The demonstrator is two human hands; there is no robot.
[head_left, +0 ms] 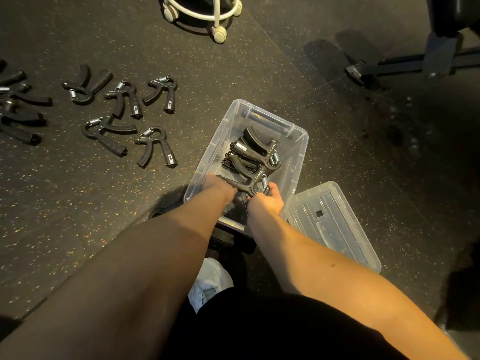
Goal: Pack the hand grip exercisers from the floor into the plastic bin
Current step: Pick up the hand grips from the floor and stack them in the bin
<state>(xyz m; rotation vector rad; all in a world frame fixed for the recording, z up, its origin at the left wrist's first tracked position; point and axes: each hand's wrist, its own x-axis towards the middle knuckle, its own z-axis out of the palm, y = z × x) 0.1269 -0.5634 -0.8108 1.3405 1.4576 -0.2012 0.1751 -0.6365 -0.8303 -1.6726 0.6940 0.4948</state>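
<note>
In the head view, both hands are down in the near end of the plastic bin [207,152]. The right hand [267,201] has its fingers curled round the spring end of one hand grip exerciser [246,185]. The left hand [220,187] is at the handle end of the same one. It is in shade, so I cannot tell if its fingers hold the handle or only touch it. This exerciser sits low inside the bin, right next to the pile [249,154] packed in the middle of the bin. A dark bar [267,123] lies at the far end of the bin.

I think the job is far from done. Many loose exercisers [155,146] lie on the floor [78,203], well to the left of the bin.

What could go wrong? The springs and hooks stick out. The new one could catch on the pile, tip it, or end up lying crooked. If the pile gets messy, the others may not all fit. Then the lid [335,224], which lies just beside the bin on its right, may not go on. A finger could get pinched if the two handles squeeze shut. The bin looks light, so a hard push on its near wall could make it slide.
</note>
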